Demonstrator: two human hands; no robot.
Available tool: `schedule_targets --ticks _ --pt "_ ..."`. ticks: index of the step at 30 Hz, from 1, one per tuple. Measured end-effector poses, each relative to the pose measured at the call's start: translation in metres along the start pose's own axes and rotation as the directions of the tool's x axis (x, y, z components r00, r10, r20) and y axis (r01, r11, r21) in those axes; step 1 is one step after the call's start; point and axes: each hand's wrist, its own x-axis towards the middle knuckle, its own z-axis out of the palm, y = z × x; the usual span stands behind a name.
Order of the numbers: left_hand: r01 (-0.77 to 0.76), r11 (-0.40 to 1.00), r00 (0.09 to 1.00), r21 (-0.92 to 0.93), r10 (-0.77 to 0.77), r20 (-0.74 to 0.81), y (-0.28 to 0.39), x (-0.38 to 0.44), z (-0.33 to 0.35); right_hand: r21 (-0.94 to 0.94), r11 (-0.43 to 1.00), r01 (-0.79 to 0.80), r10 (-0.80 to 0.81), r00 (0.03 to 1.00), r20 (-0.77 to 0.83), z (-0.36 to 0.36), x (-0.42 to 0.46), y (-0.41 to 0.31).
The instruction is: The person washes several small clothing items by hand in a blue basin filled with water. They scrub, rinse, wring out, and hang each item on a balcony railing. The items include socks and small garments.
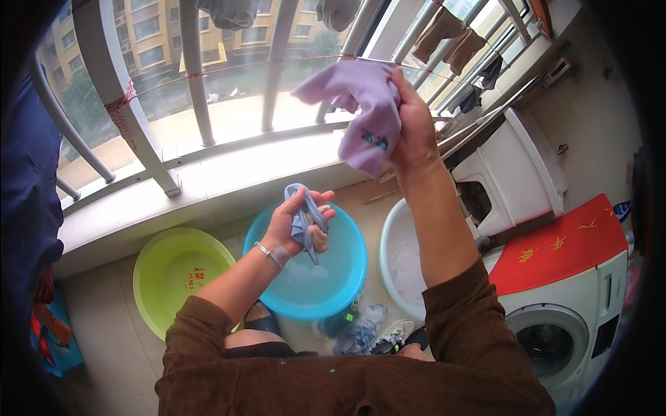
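Observation:
My left hand (291, 221) holds a small bundle of light blue cloth (303, 229) and beige cloth (318, 236) above the blue plastic basin (359, 260), which contains cloudy water. Higher and to the right, my right hand (416, 119) grips a lilac cloth item (367, 114) with a small dark and turquoise print, in front of the window bars. The item hangs down from my fingers beside a red and white cord (223, 69) strung along the bars; whether it touches the cord I cannot tell.
A lime green basin (156, 281) stands left of the blue one, a pale basin (390, 260) right, partly behind my forearm. Shoes (367, 327) lie near my feet. At right are a washing machine (567, 301) with a red cover and a white plastic sink (515, 177). Socks (439, 36) hang above.

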Motion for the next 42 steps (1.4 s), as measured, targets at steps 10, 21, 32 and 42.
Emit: schedule_targets --ticks 10,21,32,42 --pt "0.091 0.996 0.995 -0.004 -0.091 0.036 -0.006 0.000 -0.004 -0.431 0.899 -0.082 -0.109 0.910 -0.400 0.014 0.110 0.024" --pt "0.067 0.997 0.996 0.042 -0.069 0.064 -0.010 0.001 -0.006 -0.990 -0.091 -0.104 -0.448 0.893 -0.053 0.013 0.126 0.017" --pt "0.000 1.000 1.000 0.028 0.000 0.028 -0.011 0.001 -0.007 -0.985 -0.088 0.150 -0.470 0.865 0.174 -0.018 0.007 0.043" --pt "0.059 0.991 0.992 0.121 -0.072 0.107 -0.028 -0.003 0.014 -0.924 0.340 -0.177 -0.254 0.928 -0.271 -0.045 -0.161 0.097"
